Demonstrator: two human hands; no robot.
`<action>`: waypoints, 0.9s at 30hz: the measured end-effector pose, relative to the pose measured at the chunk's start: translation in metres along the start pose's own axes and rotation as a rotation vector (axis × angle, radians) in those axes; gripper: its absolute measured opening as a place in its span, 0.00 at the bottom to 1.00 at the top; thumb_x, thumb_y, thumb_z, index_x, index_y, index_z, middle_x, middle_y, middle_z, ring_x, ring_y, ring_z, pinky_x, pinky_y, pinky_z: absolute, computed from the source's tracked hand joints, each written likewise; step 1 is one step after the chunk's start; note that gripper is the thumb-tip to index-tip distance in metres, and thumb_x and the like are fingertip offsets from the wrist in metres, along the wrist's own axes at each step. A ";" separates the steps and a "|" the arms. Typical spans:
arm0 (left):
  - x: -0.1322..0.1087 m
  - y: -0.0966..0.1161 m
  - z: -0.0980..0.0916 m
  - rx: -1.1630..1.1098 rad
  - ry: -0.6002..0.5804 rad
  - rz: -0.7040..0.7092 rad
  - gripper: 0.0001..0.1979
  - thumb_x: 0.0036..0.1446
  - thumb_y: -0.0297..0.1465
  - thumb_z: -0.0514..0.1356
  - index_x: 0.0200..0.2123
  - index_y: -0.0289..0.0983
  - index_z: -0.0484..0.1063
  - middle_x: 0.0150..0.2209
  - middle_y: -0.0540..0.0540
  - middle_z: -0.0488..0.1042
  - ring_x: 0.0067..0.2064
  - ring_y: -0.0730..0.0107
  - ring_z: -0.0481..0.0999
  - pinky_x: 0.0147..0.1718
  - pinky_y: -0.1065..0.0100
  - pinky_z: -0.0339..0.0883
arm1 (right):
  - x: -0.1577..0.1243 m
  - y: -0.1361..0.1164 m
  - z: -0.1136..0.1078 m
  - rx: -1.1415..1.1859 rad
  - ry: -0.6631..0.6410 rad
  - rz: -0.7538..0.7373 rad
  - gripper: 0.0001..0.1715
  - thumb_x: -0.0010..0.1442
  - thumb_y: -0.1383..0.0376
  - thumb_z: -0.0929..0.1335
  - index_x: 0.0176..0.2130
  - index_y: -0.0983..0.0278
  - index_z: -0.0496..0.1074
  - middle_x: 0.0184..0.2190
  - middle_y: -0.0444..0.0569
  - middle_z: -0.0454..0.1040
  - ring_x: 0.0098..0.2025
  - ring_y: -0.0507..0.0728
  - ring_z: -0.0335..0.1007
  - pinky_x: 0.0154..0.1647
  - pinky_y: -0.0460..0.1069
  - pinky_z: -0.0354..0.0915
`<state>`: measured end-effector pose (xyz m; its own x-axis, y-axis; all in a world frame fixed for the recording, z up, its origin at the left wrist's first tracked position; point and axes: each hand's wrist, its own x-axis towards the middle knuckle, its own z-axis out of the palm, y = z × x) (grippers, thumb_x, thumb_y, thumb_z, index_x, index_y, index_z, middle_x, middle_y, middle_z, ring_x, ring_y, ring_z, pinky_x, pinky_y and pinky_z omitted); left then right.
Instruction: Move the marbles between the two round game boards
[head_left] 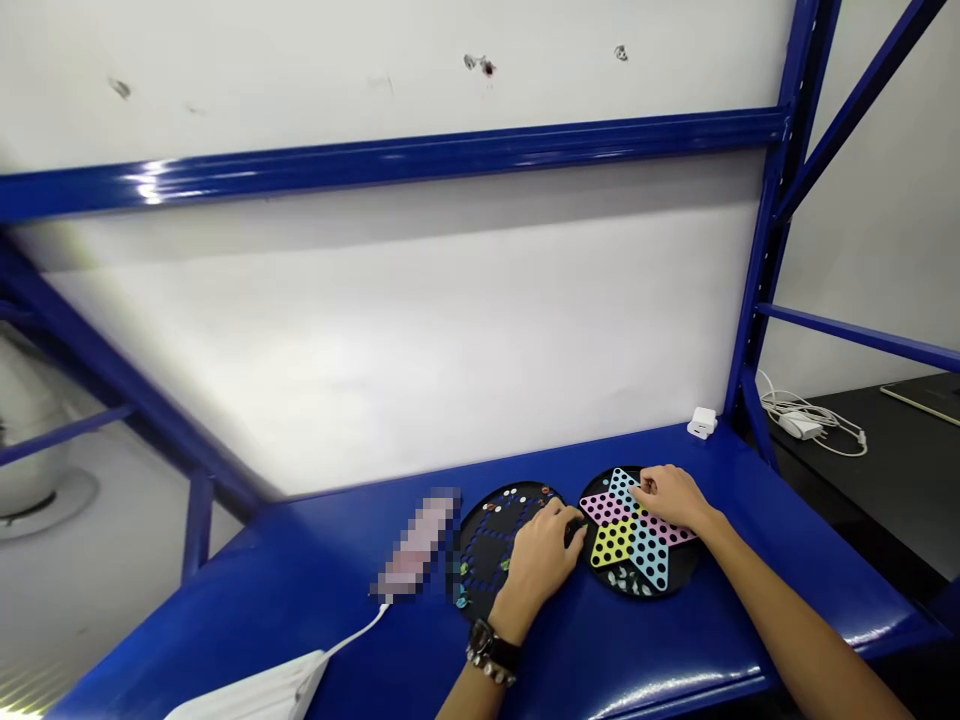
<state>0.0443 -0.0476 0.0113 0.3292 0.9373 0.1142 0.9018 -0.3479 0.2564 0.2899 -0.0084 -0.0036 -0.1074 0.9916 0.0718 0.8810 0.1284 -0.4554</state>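
Two round black game boards lie side by side. My right hand (673,497) is over the Chinese checkers board (630,525), whose star has pink, blue and yellow points with black holes. Its thumb and fingers pinch at the upper blue point; anything between them is hidden. Several leaf-like glass marbles (630,580) lie in that board's near rim. My left hand (546,548), with a watch and a beaded bracelet at the wrist, rests over the right side of the other board (484,550). Its fingers are curled, with a small greenish bit by the tips. White, red and bluish marbles sit around that board.
Left of the boards lies a blurred pinkish object (418,548), with a white cable running to a white power strip (251,690). A white charger (703,422) stands at the back right of the blue table (330,560). Blue frame posts rise around it; more cables (806,420) lie on a black surface.
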 end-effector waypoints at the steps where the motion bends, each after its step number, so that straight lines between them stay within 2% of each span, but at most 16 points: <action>1: 0.004 0.005 0.003 0.013 -0.031 -0.015 0.09 0.63 0.35 0.55 0.43 0.44 0.73 0.44 0.49 0.73 0.44 0.68 0.76 0.38 0.70 0.63 | 0.000 0.000 0.000 -0.001 0.002 -0.004 0.20 0.61 0.56 0.65 0.22 0.62 0.64 0.22 0.44 0.71 0.26 0.52 0.64 0.29 0.47 0.50; 4: 0.013 0.013 0.007 0.037 -0.069 -0.061 0.08 0.61 0.35 0.56 0.40 0.42 0.73 0.42 0.48 0.73 0.41 0.68 0.76 0.35 0.70 0.62 | 0.000 0.002 0.001 0.000 0.015 -0.021 0.20 0.61 0.56 0.65 0.22 0.62 0.63 0.21 0.43 0.71 0.25 0.52 0.64 0.28 0.46 0.49; 6: 0.014 0.010 0.005 0.004 -0.047 -0.088 0.07 0.61 0.35 0.56 0.40 0.42 0.72 0.41 0.49 0.74 0.40 0.68 0.76 0.34 0.70 0.62 | 0.001 0.003 0.001 0.008 0.018 -0.028 0.20 0.62 0.56 0.65 0.22 0.62 0.62 0.21 0.43 0.71 0.25 0.52 0.64 0.28 0.47 0.49; 9: 0.007 -0.006 -0.004 -0.024 0.050 -0.186 0.08 0.63 0.35 0.52 0.40 0.41 0.70 0.41 0.49 0.74 0.40 0.69 0.75 0.35 0.70 0.62 | 0.001 0.003 0.002 0.018 0.004 -0.028 0.20 0.62 0.56 0.65 0.22 0.62 0.62 0.21 0.43 0.70 0.25 0.51 0.64 0.28 0.47 0.50; 11: 0.001 -0.020 -0.011 0.029 0.070 -0.251 0.09 0.63 0.34 0.51 0.40 0.41 0.69 0.41 0.48 0.73 0.42 0.66 0.75 0.36 0.68 0.63 | 0.000 0.004 0.004 0.006 -0.006 -0.027 0.18 0.61 0.57 0.65 0.23 0.62 0.63 0.22 0.43 0.70 0.26 0.51 0.64 0.29 0.47 0.51; 14: -0.011 -0.030 -0.019 0.080 0.058 -0.221 0.10 0.59 0.31 0.54 0.43 0.41 0.70 0.44 0.46 0.72 0.47 0.62 0.73 0.41 0.66 0.64 | 0.001 0.005 0.006 -0.038 0.068 -0.046 0.12 0.59 0.57 0.66 0.28 0.61 0.67 0.30 0.45 0.72 0.32 0.54 0.66 0.33 0.47 0.54; 15: -0.015 -0.028 -0.021 0.070 0.082 -0.187 0.11 0.59 0.31 0.54 0.45 0.41 0.70 0.45 0.45 0.72 0.48 0.62 0.73 0.42 0.65 0.64 | 0.001 0.006 0.007 -0.054 0.115 -0.058 0.11 0.58 0.56 0.67 0.32 0.61 0.69 0.35 0.47 0.72 0.36 0.56 0.67 0.35 0.48 0.56; 17: -0.023 -0.014 -0.020 0.014 0.123 -0.104 0.10 0.60 0.29 0.52 0.43 0.41 0.70 0.44 0.45 0.72 0.46 0.63 0.72 0.44 0.65 0.63 | 0.002 0.009 0.008 -0.073 0.176 -0.084 0.13 0.57 0.55 0.68 0.39 0.60 0.70 0.42 0.50 0.71 0.43 0.59 0.66 0.41 0.50 0.58; 18: -0.027 -0.003 -0.018 -0.024 0.109 -0.066 0.09 0.61 0.30 0.51 0.40 0.41 0.70 0.42 0.46 0.72 0.44 0.65 0.73 0.43 0.65 0.63 | 0.002 0.010 0.008 -0.073 0.173 -0.092 0.15 0.57 0.55 0.68 0.41 0.60 0.71 0.43 0.50 0.70 0.45 0.60 0.65 0.43 0.51 0.58; 19: -0.031 0.008 -0.015 -0.071 0.046 -0.016 0.07 0.61 0.30 0.51 0.37 0.41 0.69 0.40 0.48 0.73 0.43 0.66 0.73 0.42 0.66 0.63 | 0.003 0.011 0.008 -0.067 0.156 -0.097 0.15 0.57 0.55 0.67 0.42 0.60 0.71 0.44 0.50 0.70 0.46 0.60 0.65 0.44 0.52 0.58; 20: -0.034 0.018 -0.012 -0.107 -0.028 0.019 0.05 0.60 0.32 0.53 0.36 0.41 0.69 0.39 0.49 0.73 0.42 0.67 0.73 0.41 0.67 0.63 | 0.003 0.012 0.008 -0.060 0.136 -0.099 0.14 0.58 0.55 0.67 0.41 0.60 0.71 0.43 0.50 0.70 0.46 0.60 0.65 0.44 0.52 0.58; 22: -0.038 0.035 -0.006 -0.125 -0.097 0.016 0.05 0.58 0.35 0.56 0.37 0.41 0.67 0.39 0.49 0.73 0.42 0.65 0.72 0.41 0.66 0.63 | 0.003 0.014 0.006 -0.066 0.115 -0.091 0.13 0.58 0.54 0.67 0.38 0.60 0.72 0.42 0.49 0.71 0.44 0.60 0.65 0.43 0.52 0.58; 24: -0.038 0.042 -0.002 -0.116 -0.104 -0.004 0.07 0.58 0.36 0.57 0.38 0.40 0.66 0.41 0.47 0.72 0.44 0.63 0.72 0.43 0.65 0.62 | 0.003 0.015 0.003 -0.103 0.121 -0.071 0.13 0.59 0.53 0.66 0.34 0.60 0.71 0.39 0.49 0.71 0.42 0.59 0.66 0.41 0.51 0.58; 27: -0.033 0.038 -0.004 -0.131 -0.086 0.023 0.05 0.59 0.33 0.56 0.39 0.40 0.64 0.43 0.47 0.70 0.46 0.64 0.71 0.44 0.65 0.62 | 0.003 0.017 -0.001 -0.145 0.093 -0.013 0.17 0.61 0.52 0.64 0.30 0.61 0.69 0.34 0.48 0.70 0.36 0.57 0.67 0.37 0.51 0.56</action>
<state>0.0662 -0.0918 0.0214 0.3772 0.9253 0.0399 0.8513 -0.3634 0.3784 0.3049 -0.0030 -0.0105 -0.0822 0.9834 0.1620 0.9377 0.1314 -0.3216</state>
